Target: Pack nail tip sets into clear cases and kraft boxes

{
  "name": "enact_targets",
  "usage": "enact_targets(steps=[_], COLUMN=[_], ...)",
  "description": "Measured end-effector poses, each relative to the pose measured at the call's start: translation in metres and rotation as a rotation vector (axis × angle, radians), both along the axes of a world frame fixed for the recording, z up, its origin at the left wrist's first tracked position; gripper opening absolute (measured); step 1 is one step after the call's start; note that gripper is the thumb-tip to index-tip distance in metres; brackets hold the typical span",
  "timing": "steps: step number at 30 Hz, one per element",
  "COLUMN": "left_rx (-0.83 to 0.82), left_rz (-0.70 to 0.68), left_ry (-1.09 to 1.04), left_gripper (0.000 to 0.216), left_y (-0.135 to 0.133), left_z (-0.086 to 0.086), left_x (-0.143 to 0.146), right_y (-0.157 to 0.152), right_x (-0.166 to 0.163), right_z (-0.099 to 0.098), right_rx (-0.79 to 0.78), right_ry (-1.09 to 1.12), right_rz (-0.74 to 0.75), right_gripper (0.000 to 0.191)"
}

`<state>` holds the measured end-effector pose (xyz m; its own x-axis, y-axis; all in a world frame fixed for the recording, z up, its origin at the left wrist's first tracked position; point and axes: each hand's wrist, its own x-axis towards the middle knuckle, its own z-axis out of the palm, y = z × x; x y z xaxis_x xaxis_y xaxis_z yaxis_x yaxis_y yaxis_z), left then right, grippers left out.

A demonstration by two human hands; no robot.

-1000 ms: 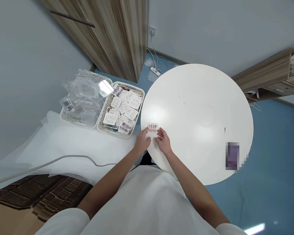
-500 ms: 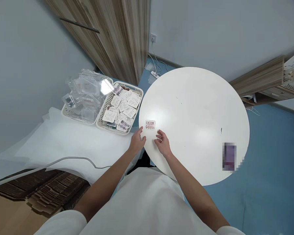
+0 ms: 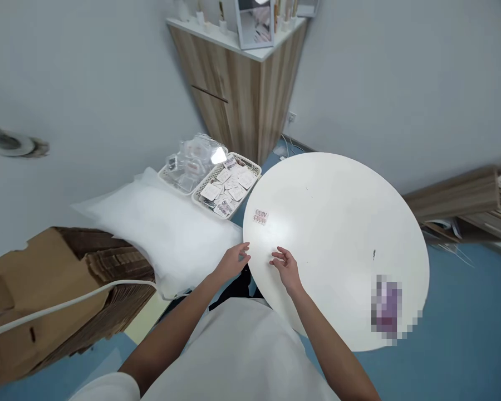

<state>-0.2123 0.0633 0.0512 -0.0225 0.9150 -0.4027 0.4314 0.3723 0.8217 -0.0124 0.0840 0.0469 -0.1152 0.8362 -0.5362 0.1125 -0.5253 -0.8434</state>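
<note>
A small card of pink press-on nails (image 3: 260, 216) lies on the round white table (image 3: 338, 223), near its left edge. My left hand (image 3: 232, 262) is at the table's near left rim, fingers apart and holding nothing. Over the tabletop, my right hand (image 3: 286, 268) is half curled with its fingers spread, and it too holds nothing. Both hands are nearer to my body than the card, with a gap between them and it.
Left of the table, a white basket (image 3: 197, 199) holds many white cards, and another basket beside it holds clear plastic packs (image 3: 194, 159). White foam sheets (image 3: 171, 223) and cardboard (image 3: 62, 301) lie closer. A pixelated purple item (image 3: 387, 306) is on the table's right.
My hands have drawn back from the nail card, which stays on the table. The camera view has tilted up, bringing the cabinet top into sight.
</note>
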Motion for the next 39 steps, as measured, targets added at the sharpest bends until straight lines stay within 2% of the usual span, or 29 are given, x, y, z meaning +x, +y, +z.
enact_targets(steps=[4, 10, 13, 16, 22, 27, 31, 35, 39], left_rx=[0.020, 0.044, 0.076, 0.113, 0.161, 0.201, 0.246, 0.283, 0.258], left_rz=[-0.009, 0.185, 0.280, 0.350, 0.421, 0.430, 0.424, 0.384, 0.348], left_ry=[0.043, 0.147, 0.176, 0.205, 0.257, 0.246, 0.259, 0.313, 0.306], left_gripper=[0.046, 0.044, 0.043, 0.042, 0.040, 0.040, 0.040, 0.032, 0.024], left_y=[-0.030, -0.063, -0.067, -0.058, -0.010, 0.050, 0.102, 0.146, 0.171], left_z=[0.019, 0.030, 0.029, 0.027, 0.023, 0.016, 0.011, -0.002, -0.018], left_x=[-0.003, -0.040, -0.062, -0.082, -0.123, -0.163, -0.198, -0.226, -0.241], right_y=[-0.001, 0.008, 0.016, 0.027, 0.050, 0.079, 0.115, 0.151, 0.175], right_x=[-0.001, -0.038, -0.060, -0.083, -0.135, -0.186, -0.226, -0.262, -0.289], right_z=[-0.002, 0.002, 0.010, 0.017, 0.024, 0.019, 0.011, 0.005, 0.003], right_rx=[0.027, 0.072, 0.105, 0.126, 0.146, 0.187, 0.263, 0.396, 0.482], right_ry=[0.070, 0.140, 0.163, 0.170, 0.134, 0.024, -0.076, -0.143, -0.171], right_rz=[0.096, 0.292, 0.388, 0.437, 0.516, 0.564, 0.538, 0.475, 0.496], right_gripper=[0.035, 0.030, 0.029, 0.030, 0.030, 0.030, 0.031, 0.036, 0.036])
